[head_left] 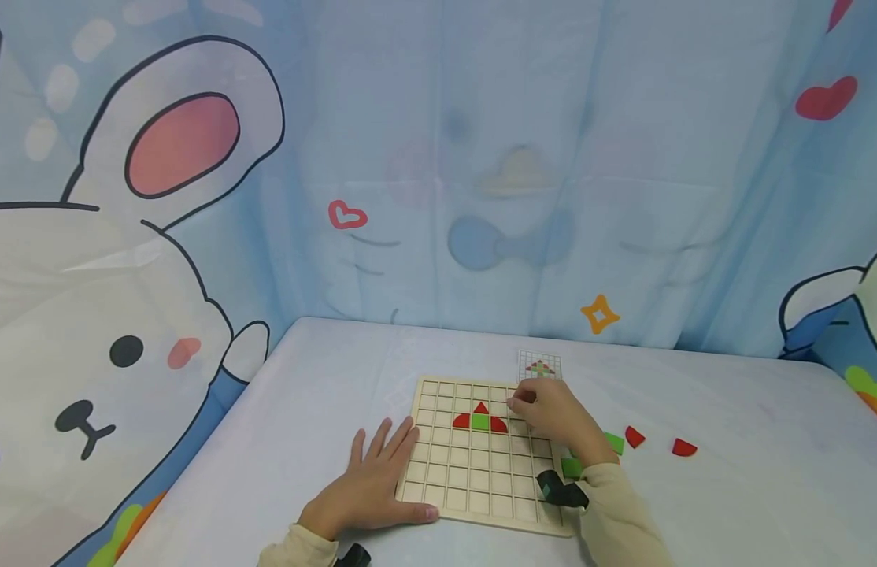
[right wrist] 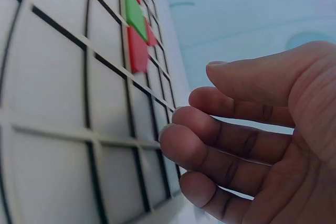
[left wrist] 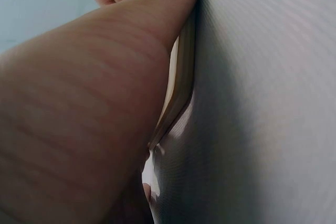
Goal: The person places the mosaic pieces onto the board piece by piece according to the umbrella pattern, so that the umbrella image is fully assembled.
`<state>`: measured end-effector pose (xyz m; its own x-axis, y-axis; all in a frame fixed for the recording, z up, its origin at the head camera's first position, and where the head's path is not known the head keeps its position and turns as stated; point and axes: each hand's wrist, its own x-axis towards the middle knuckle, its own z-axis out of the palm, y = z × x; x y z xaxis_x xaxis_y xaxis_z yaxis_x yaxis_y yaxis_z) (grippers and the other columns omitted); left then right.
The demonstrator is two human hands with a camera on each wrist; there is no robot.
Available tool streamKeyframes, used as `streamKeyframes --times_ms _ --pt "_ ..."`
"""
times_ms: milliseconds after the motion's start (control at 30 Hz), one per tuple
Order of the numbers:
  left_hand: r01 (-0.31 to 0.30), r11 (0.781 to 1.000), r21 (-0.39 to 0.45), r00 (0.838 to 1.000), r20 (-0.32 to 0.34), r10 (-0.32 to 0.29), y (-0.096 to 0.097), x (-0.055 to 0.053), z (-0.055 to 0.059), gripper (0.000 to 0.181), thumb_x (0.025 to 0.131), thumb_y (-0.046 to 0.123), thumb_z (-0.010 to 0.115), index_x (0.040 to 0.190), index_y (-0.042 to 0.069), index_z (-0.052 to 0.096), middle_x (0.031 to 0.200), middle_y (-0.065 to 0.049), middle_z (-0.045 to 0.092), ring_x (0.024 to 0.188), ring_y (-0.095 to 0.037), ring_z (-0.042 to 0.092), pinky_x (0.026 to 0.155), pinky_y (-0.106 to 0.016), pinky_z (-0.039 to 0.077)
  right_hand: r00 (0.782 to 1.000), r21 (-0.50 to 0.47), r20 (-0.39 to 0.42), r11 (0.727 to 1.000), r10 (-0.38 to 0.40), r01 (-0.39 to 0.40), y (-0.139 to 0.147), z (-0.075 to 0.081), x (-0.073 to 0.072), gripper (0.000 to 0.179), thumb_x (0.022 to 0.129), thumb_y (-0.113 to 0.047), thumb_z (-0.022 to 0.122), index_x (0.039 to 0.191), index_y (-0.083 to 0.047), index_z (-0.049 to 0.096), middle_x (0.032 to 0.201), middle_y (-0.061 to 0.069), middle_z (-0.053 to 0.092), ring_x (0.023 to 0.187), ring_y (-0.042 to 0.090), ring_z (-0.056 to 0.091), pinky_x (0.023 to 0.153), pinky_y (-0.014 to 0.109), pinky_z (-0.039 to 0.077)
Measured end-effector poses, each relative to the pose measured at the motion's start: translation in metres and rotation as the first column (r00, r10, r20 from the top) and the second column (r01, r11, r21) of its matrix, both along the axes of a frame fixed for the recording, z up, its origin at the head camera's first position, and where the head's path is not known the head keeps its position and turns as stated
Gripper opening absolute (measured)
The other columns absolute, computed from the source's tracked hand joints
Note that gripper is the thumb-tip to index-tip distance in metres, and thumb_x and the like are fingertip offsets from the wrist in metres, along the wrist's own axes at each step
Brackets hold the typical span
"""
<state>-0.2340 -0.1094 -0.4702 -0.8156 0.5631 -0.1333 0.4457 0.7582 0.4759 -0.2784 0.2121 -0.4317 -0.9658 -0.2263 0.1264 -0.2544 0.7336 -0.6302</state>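
Note:
A wooden grid board (head_left: 467, 480) lies on the white table. Its upper part bears a green square (head_left: 480, 422), a red triangle (head_left: 481, 408) above it, and a red quarter-round piece on either side, left (head_left: 463, 422) and right (head_left: 498, 425). My left hand (head_left: 375, 488) rests at the board's lower left corner, fingers spread along the left edge and thumb at the near edge. Over the board's upper right side hovers my right hand (head_left: 555, 409); in the right wrist view its loosely bent fingers (right wrist: 189, 145) hold nothing, thumb apart from the fingertips.
Behind the board lies a small pattern card (head_left: 540, 362), partly covered by the right hand. Right of the board are green pieces (head_left: 571, 468) and red pieces (head_left: 684, 448), some partly behind the right forearm. A printed blue curtain (head_left: 410, 157) hangs beyond the table.

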Motion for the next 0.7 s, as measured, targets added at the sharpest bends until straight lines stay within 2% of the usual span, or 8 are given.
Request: streamKeyframes --times_ms 133,233,533,700 --pt "-0.007 1.0 0.0 1.0 0.001 0.007 0.001 0.001 0.001 0.121 0.088 0.077 0.069 0.172 0.006 0.019 0.18 -0.009 0.007 0.164 -0.039 -0.002 0.122 -0.071 -0.006 0.999 0.0 0.025 0.999 -0.046 0.046 0.011 0.001 0.0 0.013 0.104 -0.012 0.07 0.095 -0.004 0.075 0.082 0.001 0.065 0.073 0.019 0.057 0.068 0.038 0.05" --pt "-0.009 1.0 -0.003 1.0 -0.002 0.009 0.001 0.002 0.002 0.12 0.089 0.076 0.07 0.172 0.006 0.019 0.18 -0.009 0.008 0.164 -0.039 -0.002 0.122 -0.071 -0.005 0.998 -0.004 0.036 0.999 -0.051 0.052 0.016 0.002 0.001 0.014 0.104 -0.013 0.07 0.096 -0.003 0.074 0.083 0.002 0.065 0.072 0.019 0.056 0.067 0.038 0.049" --pt "-0.01 1.0 0.004 1.0 0.005 0.01 0.0 0.001 0.003 0.122 0.089 0.077 0.07 0.172 0.006 0.017 0.18 -0.009 0.005 0.164 -0.039 -0.004 0.121 -0.071 -0.007 0.996 -0.057 0.088 0.998 0.007 -0.002 0.029 0.009 0.003 0.013 0.105 -0.013 0.068 0.104 -0.001 0.073 0.095 0.005 0.07 0.077 0.021 0.068 0.071 0.042 0.054" --pt "-0.007 1.0 0.009 1.0 -0.004 0.007 0.001 0.0 0.0 0.121 0.089 0.077 0.07 0.172 0.006 0.018 0.18 -0.009 0.006 0.164 -0.039 -0.003 0.122 -0.071 -0.006 0.994 -0.028 0.103 0.999 -0.043 0.046 0.042 0.015 0.008 0.013 0.104 -0.014 0.07 0.108 -0.002 0.074 0.102 0.005 0.071 0.087 0.021 0.067 0.078 0.045 0.055"
